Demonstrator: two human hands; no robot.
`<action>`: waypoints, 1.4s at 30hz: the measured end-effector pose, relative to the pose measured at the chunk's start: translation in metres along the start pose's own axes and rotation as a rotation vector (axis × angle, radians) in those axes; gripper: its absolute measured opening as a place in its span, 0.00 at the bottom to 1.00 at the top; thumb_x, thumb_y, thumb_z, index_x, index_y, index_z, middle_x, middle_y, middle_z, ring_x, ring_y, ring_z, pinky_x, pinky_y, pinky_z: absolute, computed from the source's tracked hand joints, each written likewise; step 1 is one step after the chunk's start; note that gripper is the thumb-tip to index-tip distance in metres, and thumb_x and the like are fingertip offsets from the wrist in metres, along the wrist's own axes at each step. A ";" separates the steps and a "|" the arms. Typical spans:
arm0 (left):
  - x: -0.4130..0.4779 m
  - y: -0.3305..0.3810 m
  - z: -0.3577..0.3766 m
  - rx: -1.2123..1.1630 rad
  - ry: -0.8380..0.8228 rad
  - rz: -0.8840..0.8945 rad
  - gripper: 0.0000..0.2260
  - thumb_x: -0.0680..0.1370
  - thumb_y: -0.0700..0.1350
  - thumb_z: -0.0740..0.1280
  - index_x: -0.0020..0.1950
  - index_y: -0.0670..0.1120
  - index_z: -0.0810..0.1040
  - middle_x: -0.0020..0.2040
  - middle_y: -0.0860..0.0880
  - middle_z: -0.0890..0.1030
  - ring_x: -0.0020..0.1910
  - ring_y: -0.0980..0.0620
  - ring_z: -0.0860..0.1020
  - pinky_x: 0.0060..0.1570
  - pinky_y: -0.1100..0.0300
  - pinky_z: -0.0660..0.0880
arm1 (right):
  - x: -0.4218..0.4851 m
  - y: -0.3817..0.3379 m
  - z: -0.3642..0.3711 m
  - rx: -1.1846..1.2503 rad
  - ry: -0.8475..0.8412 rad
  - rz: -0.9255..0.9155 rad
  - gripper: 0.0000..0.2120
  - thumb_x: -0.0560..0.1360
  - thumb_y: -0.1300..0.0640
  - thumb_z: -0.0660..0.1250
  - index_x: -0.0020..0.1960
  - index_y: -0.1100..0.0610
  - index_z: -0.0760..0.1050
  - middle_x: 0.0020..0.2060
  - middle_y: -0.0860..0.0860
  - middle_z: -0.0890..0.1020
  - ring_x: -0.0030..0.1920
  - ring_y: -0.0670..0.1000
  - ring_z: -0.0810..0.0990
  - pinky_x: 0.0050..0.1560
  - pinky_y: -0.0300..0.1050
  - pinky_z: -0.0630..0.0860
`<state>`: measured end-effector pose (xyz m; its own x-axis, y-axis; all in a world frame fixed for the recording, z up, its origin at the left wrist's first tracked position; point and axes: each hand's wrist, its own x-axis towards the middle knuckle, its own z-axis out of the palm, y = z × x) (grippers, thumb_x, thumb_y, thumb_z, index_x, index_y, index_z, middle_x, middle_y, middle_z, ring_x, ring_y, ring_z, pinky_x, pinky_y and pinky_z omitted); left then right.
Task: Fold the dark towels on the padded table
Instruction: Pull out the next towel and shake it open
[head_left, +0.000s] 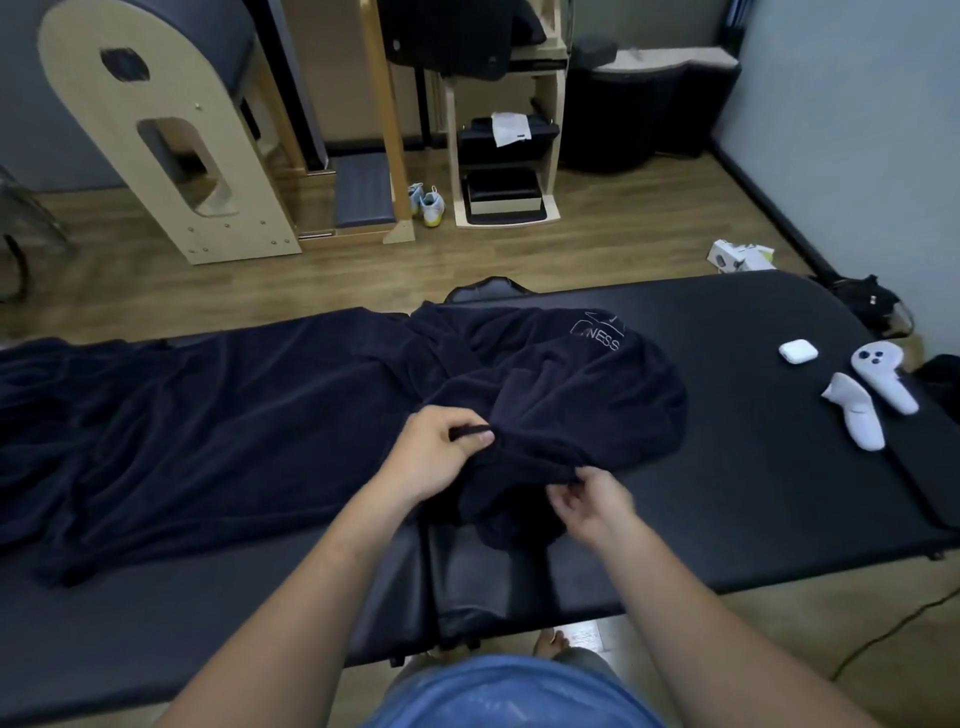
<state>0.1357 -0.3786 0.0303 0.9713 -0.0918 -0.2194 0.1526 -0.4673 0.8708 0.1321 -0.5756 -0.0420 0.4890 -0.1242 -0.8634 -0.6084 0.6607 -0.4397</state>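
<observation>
My left hand (439, 452) pinches the edge of the bunched dark towel (561, 395), fingers curled round a fold near the middle of the padded table (753, 499). My right hand (587, 501) grips the same towel's near edge, just beside the left. A second dark towel (197, 426) lies spread flat to my left. Two white controllers (867, 397) and a small white case (798, 351) rest at the table's right end.

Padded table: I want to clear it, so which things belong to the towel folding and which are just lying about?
Job: bunched towel, pinched by left hand and right hand; spread towel; padded table.
Lying about: earbud case; far controller; near controller; sneakers on the floor.
</observation>
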 end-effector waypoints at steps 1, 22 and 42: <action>-0.002 0.002 -0.006 -0.056 -0.041 -0.008 0.08 0.78 0.41 0.70 0.39 0.48 0.84 0.38 0.52 0.85 0.38 0.59 0.80 0.45 0.63 0.76 | 0.007 -0.008 -0.009 0.086 0.022 0.023 0.07 0.82 0.65 0.56 0.49 0.63 0.73 0.31 0.59 0.81 0.35 0.54 0.80 0.24 0.45 0.78; -0.013 0.037 -0.039 -0.544 -0.097 0.148 0.07 0.76 0.43 0.68 0.39 0.46 0.82 0.39 0.47 0.81 0.41 0.50 0.79 0.47 0.55 0.75 | 0.025 -0.073 -0.012 -0.206 -0.040 0.181 0.18 0.78 0.45 0.66 0.42 0.60 0.72 0.22 0.49 0.75 0.17 0.45 0.70 0.19 0.31 0.66; -0.007 0.054 -0.054 -0.523 0.077 0.153 0.08 0.79 0.40 0.65 0.44 0.38 0.80 0.40 0.46 0.80 0.43 0.50 0.78 0.48 0.57 0.75 | 0.036 -0.008 -0.004 -0.123 -0.053 0.166 0.09 0.78 0.62 0.67 0.39 0.58 0.72 0.19 0.52 0.76 0.16 0.46 0.74 0.15 0.32 0.67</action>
<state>0.1470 -0.3563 0.1028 0.9971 -0.0505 -0.0574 0.0597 0.0470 0.9971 0.1523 -0.5884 -0.0708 0.4061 0.0199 -0.9136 -0.7536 0.5727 -0.3226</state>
